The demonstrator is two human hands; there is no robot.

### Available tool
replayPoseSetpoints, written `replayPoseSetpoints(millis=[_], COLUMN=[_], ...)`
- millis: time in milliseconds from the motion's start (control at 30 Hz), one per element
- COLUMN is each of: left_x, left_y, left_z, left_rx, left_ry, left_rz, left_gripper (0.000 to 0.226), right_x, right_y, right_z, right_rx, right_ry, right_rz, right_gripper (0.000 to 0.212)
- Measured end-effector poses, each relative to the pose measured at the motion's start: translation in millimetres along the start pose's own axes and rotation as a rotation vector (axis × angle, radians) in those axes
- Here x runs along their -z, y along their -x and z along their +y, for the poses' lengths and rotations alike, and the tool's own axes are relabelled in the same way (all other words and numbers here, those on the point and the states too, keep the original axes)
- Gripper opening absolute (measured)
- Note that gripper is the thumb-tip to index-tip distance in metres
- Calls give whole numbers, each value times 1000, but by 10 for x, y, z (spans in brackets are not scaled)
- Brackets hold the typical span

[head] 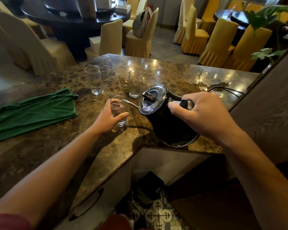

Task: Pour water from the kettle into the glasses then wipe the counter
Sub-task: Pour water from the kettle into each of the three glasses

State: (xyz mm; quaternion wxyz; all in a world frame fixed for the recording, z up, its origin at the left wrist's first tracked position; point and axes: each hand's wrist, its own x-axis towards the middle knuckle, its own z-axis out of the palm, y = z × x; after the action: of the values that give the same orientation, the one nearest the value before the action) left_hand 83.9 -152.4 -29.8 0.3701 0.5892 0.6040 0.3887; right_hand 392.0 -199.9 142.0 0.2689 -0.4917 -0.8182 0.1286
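Our right hand [201, 113] gripped the handle of the black kettle [166, 120], fingers curled around it, at right of centre. The kettle was tilted leftward, its thin spout [130, 102] reaching over the rim of the near glass [118, 112]. Our left hand [109, 119] clasped that glass, thumb and fingers wrapped around its sides, with its base on the counter [40, 156].

Two further glasses stood upright behind it: the left glass [94, 80] and the middle glass [134, 83], apart from each other; the left one showed a little water at the bottom. A green cloth [33, 112] lay flat at the left of the frame, near the glasses but not touching them.

The counter was polished brown marble, angled at the lower centre, with wet patches [201, 82] glinting at upper right. Beyond it, covered chairs [196, 35] surrounded dark round tables [70, 15] across the upper frame. Patterned floor tiles [158, 214] showed at the bottom centre.
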Motion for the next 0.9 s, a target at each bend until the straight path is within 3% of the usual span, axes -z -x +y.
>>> replayPoseSetpoints(millis=[267, 600, 900], left_x=[47, 100, 258], left_y=[-78, -339, -1115], left_z=[-22, -50, -13], left_rx=[-29, -60, -67], left_ry=[-22, 96, -5], left_rz=[-66, -44, 103], left_gripper=[62, 69, 75], right_x=[48, -385, -377], right_y=[-93, 220, 14], right_z=[160, 377, 370], right_rx=[-120, -604, -652], right_ry=[-154, -826, -971], right_rz=[-10, 200, 318], right_gripper=[58, 54, 61])
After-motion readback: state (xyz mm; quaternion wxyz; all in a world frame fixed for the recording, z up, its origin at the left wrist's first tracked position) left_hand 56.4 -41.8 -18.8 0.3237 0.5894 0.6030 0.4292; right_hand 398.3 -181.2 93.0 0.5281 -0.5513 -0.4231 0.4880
